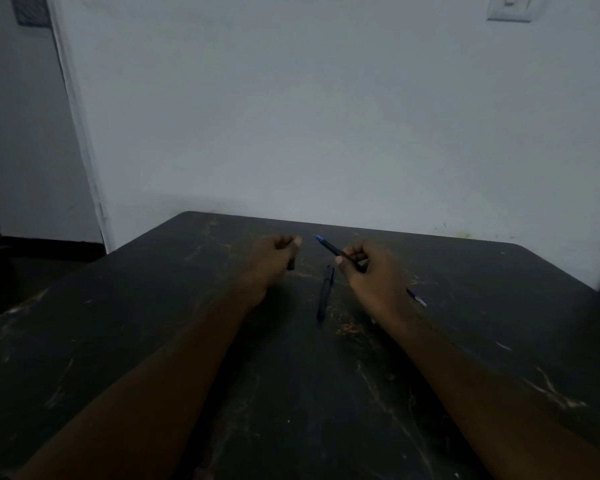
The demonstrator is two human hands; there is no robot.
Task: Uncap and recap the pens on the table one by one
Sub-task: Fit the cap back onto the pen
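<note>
Right hand [369, 271] pinches a slim uncapped pen [329, 247], left hand [274, 259] grips its dark cap [292, 261] over the scuffed table [153, 323]

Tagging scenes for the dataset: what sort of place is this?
Probably a plain room in a home or small office, dimly lit. A worn dark table stands against a bare white wall, with a wall switch plate up right and what looks like a doorway at left.

One pen uncapped, one lying capped

The slim dark pen with a blue tip section [329, 247] is bare-nibbed, angled up and to the left; its dark cap [291, 260] is apart, further left. A second black capped pen [325, 292] lies flat between them.
</note>
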